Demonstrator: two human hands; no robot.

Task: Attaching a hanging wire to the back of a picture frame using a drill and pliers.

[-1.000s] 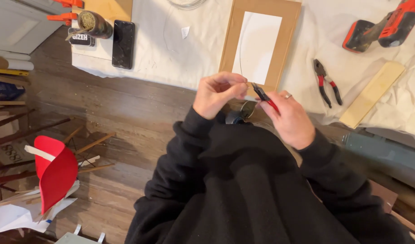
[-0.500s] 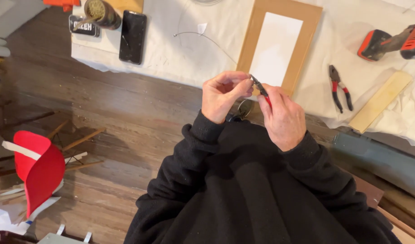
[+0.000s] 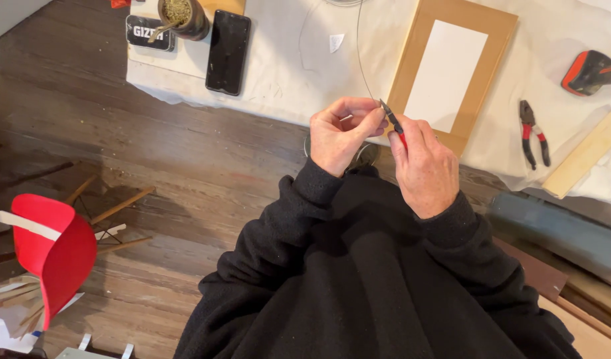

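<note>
My right hand (image 3: 424, 165) grips small red-handled pliers (image 3: 393, 123), jaws pointing up and left. My left hand (image 3: 343, 132) pinches a thin wire (image 3: 363, 66) right at the pliers' tip; the wire runs up over the white cloth. Both hands are held close together above the front edge of the cloth-covered table (image 3: 285, 73). A wooden picture frame (image 3: 478, 73) with a white backing lies face down just beyond the hands.
A black phone (image 3: 227, 50), a cup with a metal straw (image 3: 179, 14) and a black tin (image 3: 148, 33) lie at the table's left. Red-handled pliers (image 3: 531, 133), a wood strip (image 3: 585, 154) and a cordless drill (image 3: 588, 72) lie at the right. A red chair (image 3: 56, 256) stands on the wooden floor.
The view has shifted so the table sits lower in the picture. My hands have stayed together on the wire, with the pliers' tip now turned up to the left fingers.
</note>
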